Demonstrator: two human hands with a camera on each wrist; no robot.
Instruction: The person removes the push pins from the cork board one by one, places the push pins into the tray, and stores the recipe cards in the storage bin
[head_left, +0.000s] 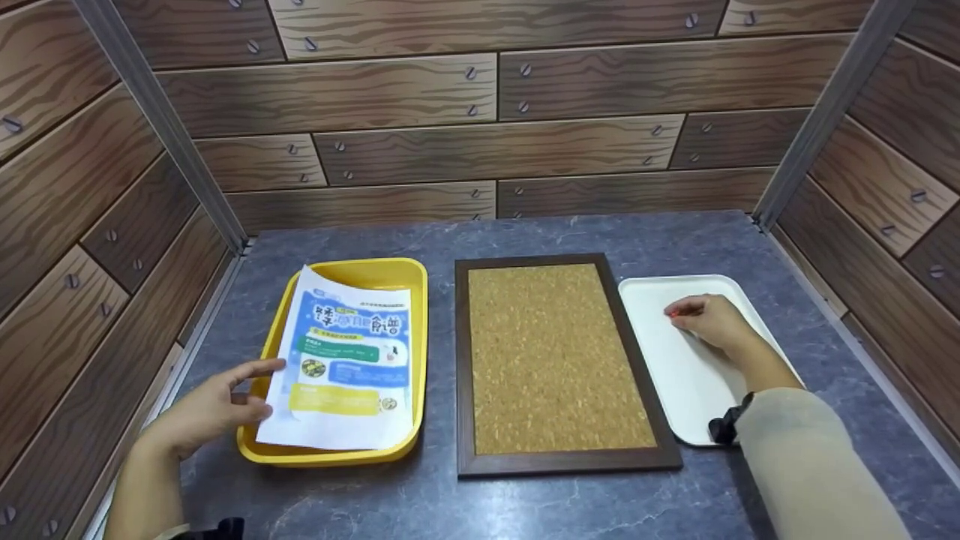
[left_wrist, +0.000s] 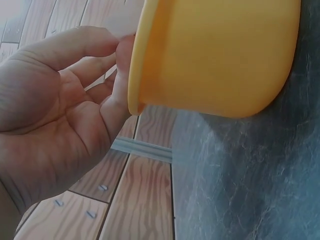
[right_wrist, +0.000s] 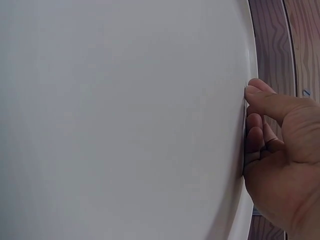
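A yellow tray (head_left: 421, 352) stands on the left, with printed paper (head_left: 337, 431) lying in it, its text upside down to me. My left hand (head_left: 217, 405) is at the paper's left edge, index finger and thumb spread apart at the margin. The left wrist view shows the same hand (left_wrist: 65, 100) beside the rim of the tray. Over the white tray (head_left: 667, 360) on the right, my right hand (head_left: 712, 322) pinches a small red object (head_left: 673, 314), mostly covered by the fingertips. In the right wrist view the fingers hide that object.
Between the two trays lies a corkboard (head_left: 555, 360) in a dark brown frame. Everything rests on a grey marbled tabletop (head_left: 360, 502). Wood-patterned walls (head_left: 405, 157) enclose the table at the back and on both sides.
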